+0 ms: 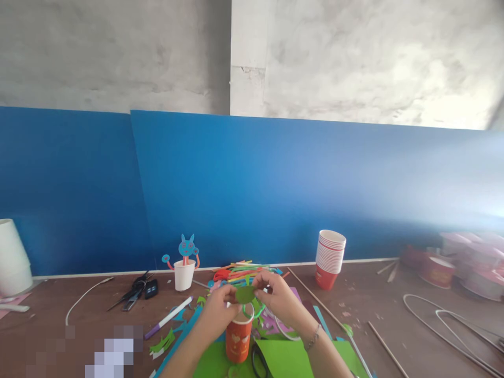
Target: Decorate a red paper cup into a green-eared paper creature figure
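Note:
A rounded green paper piece [244,294] is pinched between my two hands, just above the rim of a red paper cup [238,340] with pale hearts. My left hand [220,311] grips its left edge, with the fingers close to the cup's rim. On the other edge, my right hand [271,290] holds it between thumb and fingers. A bright green strip [259,311] curves beside the cup's rim. The cup stands upright on green paper [287,357], next to dark-handled scissors [259,361] partly covered by the sheet.
Behind my hands lies a heap of coloured sticks [248,270] and paper scraps. A white cup with a blue paper figure [184,275] stands left of it, near a marker [169,317] and keys [142,290]. Stacked cups [331,257] stand at the right, thin sticks [388,349] nearer.

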`<state>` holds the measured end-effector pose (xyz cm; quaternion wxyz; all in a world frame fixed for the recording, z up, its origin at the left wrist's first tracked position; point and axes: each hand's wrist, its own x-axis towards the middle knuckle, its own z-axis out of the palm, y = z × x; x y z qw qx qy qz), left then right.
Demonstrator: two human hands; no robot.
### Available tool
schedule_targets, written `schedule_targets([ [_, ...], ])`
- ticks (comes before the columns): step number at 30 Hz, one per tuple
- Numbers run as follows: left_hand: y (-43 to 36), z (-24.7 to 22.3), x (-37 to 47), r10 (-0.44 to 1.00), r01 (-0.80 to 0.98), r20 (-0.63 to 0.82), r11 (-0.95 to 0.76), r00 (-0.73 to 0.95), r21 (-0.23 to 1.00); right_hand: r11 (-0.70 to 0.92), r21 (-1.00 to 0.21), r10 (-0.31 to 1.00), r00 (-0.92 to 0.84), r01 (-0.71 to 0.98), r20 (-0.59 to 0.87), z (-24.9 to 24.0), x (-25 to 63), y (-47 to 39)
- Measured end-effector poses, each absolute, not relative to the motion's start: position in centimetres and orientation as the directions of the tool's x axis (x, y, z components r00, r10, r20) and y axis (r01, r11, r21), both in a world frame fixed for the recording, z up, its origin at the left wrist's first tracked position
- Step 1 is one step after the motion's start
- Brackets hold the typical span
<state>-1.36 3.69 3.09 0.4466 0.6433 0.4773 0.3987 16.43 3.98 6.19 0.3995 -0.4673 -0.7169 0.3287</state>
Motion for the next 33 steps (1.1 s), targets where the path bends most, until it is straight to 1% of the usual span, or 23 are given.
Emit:
schedule_targets([
  [11, 3.72, 2.89, -1.28, 0.961, 0.212, 0.106, -0.163, 0.257, 0.964, 0.342, -0.834, 0.936, -0.240, 0.433, 0.259, 5.82, 15.97, 3.74],
  [16, 3.56, 3.44, -1.26, 0.960, 0.218, 0.097, -0.157, 0.262, 0.963, 0.356, -0.828, 0.931, -0.244, 0.433, 0.273, 6.02, 15.88, 3.67],
  [23, 3.44, 3.64, -1.27, 0.965, 0.245, 0.063, -0.128, 0.254, 0.961, 0.353, -0.833, 0.930, -0.259, 0.425, 0.261, 6.29, 15.77, 3.60],
  [33, 3.33, 3.70, -1.26, 0.965, 0.258, 0.056, -0.124, 0.256, 0.958, 0.350, -0.824, 0.931, -0.261, 0.445, 0.254, 5.87, 15.65, 3.96],
])
